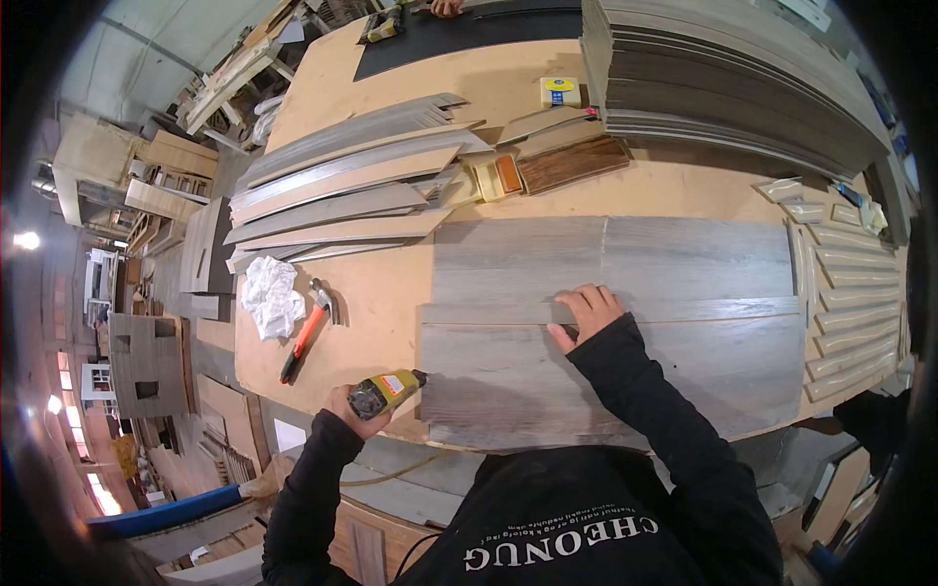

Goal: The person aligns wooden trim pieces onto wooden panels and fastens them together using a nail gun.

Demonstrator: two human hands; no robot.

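My left hand (366,415) is wrapped around a dark squeeze bottle (391,391) with a yellow label. Its dark nozzle points right, by the left edge of the grey wood-grain panels. My right hand (591,314) lies on a narrow grey strip (703,311), its fingers spread past the strip's far edge and the thumb apart on the near side. This strip runs across between a far grey panel (528,254) and a near grey panel (508,386). Whether the strip sits on the panels or flush with them I cannot tell.
Left lie a hammer (308,337) with an orange handle and a crumpled white cloth (272,298). Grey strips (332,200) are heaped behind, near a brown board (576,164). Tall stacked panels (723,88) stand far right; pale strips (850,293) lie below. Another person's hand (447,8) shows at the top.
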